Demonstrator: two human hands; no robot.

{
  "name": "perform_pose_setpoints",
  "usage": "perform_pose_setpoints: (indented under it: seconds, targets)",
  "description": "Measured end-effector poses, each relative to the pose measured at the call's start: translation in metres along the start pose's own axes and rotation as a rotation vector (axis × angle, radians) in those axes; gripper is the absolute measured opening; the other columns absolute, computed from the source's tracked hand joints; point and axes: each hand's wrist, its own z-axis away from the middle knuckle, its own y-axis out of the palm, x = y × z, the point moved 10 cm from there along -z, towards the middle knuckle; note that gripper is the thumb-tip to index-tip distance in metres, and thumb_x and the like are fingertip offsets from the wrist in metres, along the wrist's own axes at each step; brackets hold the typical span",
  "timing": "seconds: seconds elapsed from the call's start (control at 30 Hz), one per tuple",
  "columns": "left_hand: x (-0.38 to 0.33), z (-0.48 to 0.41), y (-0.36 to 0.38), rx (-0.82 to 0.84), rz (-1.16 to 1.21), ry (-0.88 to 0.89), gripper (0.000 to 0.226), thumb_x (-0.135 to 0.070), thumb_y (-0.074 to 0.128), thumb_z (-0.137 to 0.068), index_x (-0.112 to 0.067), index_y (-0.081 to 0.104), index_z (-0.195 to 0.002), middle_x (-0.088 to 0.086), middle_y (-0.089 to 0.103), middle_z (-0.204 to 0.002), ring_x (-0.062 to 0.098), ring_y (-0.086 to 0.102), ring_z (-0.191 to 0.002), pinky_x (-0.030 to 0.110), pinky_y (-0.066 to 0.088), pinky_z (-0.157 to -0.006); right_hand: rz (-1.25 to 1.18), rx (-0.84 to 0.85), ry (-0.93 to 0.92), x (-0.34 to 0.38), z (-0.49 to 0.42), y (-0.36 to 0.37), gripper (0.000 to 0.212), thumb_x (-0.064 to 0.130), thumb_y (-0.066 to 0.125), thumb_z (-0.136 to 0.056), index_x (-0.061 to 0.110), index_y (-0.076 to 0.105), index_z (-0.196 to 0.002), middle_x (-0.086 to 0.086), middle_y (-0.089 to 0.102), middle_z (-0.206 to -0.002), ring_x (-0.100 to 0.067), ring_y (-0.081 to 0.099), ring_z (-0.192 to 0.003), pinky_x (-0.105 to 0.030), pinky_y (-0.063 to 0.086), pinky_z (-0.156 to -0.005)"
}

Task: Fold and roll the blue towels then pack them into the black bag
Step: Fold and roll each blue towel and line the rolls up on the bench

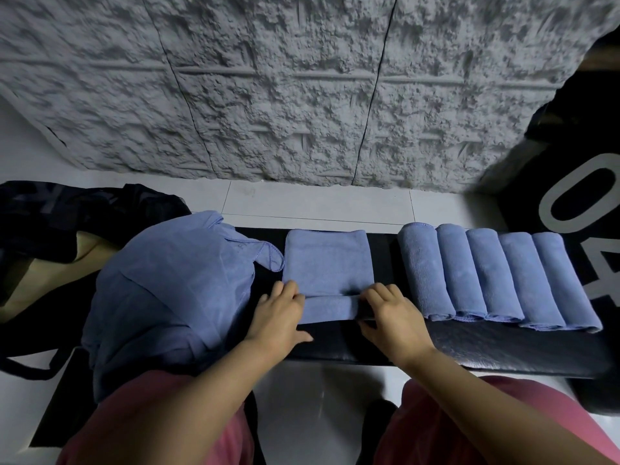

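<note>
Dark padded surface [503,344] before a rough grey wall: my left hand [278,313] and right hand [391,313] press curled fingers onto the started roll of the folded blue towel [327,263], midway between the unfolded pile [167,297] and five finished rolls [496,276]. Uneven pressure could skew or loosen it. The black bag [67,216], seemingly open, lies far left.

Big grey "04" printed on black fabric [536,209] at right edge; no other txt legible.

Blue towels [327,263] are soft matt cloth; the bench [503,344] glossy black; the wall [302,88] rough grey.
</note>
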Motion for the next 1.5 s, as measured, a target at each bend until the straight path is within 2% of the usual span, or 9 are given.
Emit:
perform_pose_setpoints:
  seconds: [0.17, 0.3, 0.43, 0.7, 0.9, 1.07, 1.2, 1.33, 1.5]
  targets:
    - [0.005, 0.000, -0.003, -0.106, 0.091, -0.058, 0.047, -0.006, 0.059, -0.083, -0.021, 0.048, -0.126, -0.002, 0.036, -0.126, 0.021, 0.037, -0.113, 0.030, 0.039, -0.092, 0.050, 0.009, 0.054, -0.003, -0.002, 0.004, 0.040, 0.010, 0.070, -0.068, 0.020, 0.058, -0.105, 0.003, 0.056, -0.107, -0.024, 0.054, -0.093, -0.033, 0.046, -0.065]
    - [0.036, -0.004, 0.004, -0.126, 0.567, -0.280, 0.053, -0.009, 0.065, -0.083, -0.021, 0.041, -0.129, 0.000, 0.055, -0.122, 0.022, 0.049, -0.109, 0.035, 0.043, -0.096, -0.279, 0.055, 0.263, -0.029, -0.004, 0.012, 0.043, 0.012, 0.063, -0.082, 0.027, 0.055, -0.122, 0.010, 0.051, -0.125, -0.019, 0.044, -0.108, -0.032, 0.047, -0.074]
    - [0.053, -0.004, 0.015, -0.111, 0.880, -0.447, 0.041, -0.014, 0.066, -0.084, -0.020, 0.040, -0.116, 0.006, 0.063, -0.109, 0.024, 0.061, -0.099, 0.045, 0.050, -0.090, -0.631, 0.095, 0.478, -0.050, -0.002, 0.026, 0.039, 0.020, 0.063, -0.087, 0.026, 0.053, -0.125, 0.003, 0.061, -0.112, -0.019, 0.052, -0.107, -0.034, 0.048, -0.086]
    - [0.064, 0.000, 0.024, 0.025, 0.803, -0.588, 0.029, -0.038, 0.052, -0.092, -0.013, 0.044, -0.102, 0.001, 0.055, -0.092, 0.021, 0.056, -0.084, 0.035, 0.049, -0.077, -0.895, 0.184, 0.714, -0.058, 0.007, 0.049, 0.036, 0.031, 0.062, -0.089, 0.006, 0.049, -0.113, -0.010, 0.059, -0.106, -0.022, 0.056, -0.092, -0.030, 0.044, -0.075]
    - [0.049, -0.006, -0.027, -0.339, 0.565, -0.265, 0.011, -0.019, 0.071, -0.081, -0.015, 0.061, -0.082, -0.005, 0.056, -0.087, 0.018, 0.055, -0.085, 0.037, 0.048, -0.071, -0.393, -0.055, 0.330, -0.035, -0.007, -0.005, 0.014, 0.021, 0.063, -0.084, 0.023, 0.051, -0.091, 0.007, 0.052, -0.090, -0.018, 0.052, -0.077, -0.033, 0.041, -0.060]
    - [0.032, -0.004, -0.030, -0.302, 0.319, -0.165, 0.044, -0.050, 0.062, -0.079, -0.007, 0.068, -0.070, 0.000, 0.063, -0.077, 0.019, 0.055, -0.078, 0.038, 0.048, -0.064, -0.366, -0.109, 0.182, -0.015, 0.000, -0.011, 0.006, 0.020, 0.058, -0.090, 0.020, 0.063, -0.086, 0.003, 0.058, -0.084, -0.019, 0.058, -0.069, -0.038, 0.049, -0.060]
    - [0.022, -0.005, -0.010, -0.132, 0.351, -0.082, 0.048, -0.033, 0.076, -0.074, -0.012, 0.064, -0.116, -0.004, 0.058, -0.116, 0.016, 0.051, -0.106, 0.032, 0.047, -0.087, -0.247, -0.097, 0.071, -0.004, 0.001, -0.010, 0.026, 0.024, 0.071, -0.081, 0.017, 0.066, -0.105, 0.004, 0.062, -0.100, -0.018, 0.061, -0.085, -0.031, 0.052, -0.058]
    - [0.019, -0.003, -0.006, -0.168, 0.369, -0.031, 0.060, 0.009, 0.058, -0.078, -0.015, 0.051, -0.132, -0.005, 0.043, -0.124, 0.014, 0.043, -0.110, 0.020, 0.042, -0.094, -0.152, 0.075, 0.032, 0.001, 0.003, 0.013, 0.068, 0.010, 0.067, -0.080, 0.015, 0.039, -0.142, 0.004, 0.041, -0.139, -0.021, 0.037, -0.121, -0.032, 0.051, -0.090]
    - [0.049, -0.005, 0.001, -0.122, 0.591, -0.337, 0.053, -0.014, 0.057, -0.090, -0.026, 0.038, -0.137, 0.010, 0.053, -0.118, 0.028, 0.053, -0.109, 0.035, 0.044, -0.095, -0.209, 0.057, 0.145, -0.009, -0.003, 0.016, 0.069, 0.007, 0.055, -0.088, 0.018, 0.025, -0.149, -0.001, 0.044, -0.135, -0.021, 0.036, -0.118, -0.031, 0.045, -0.095]
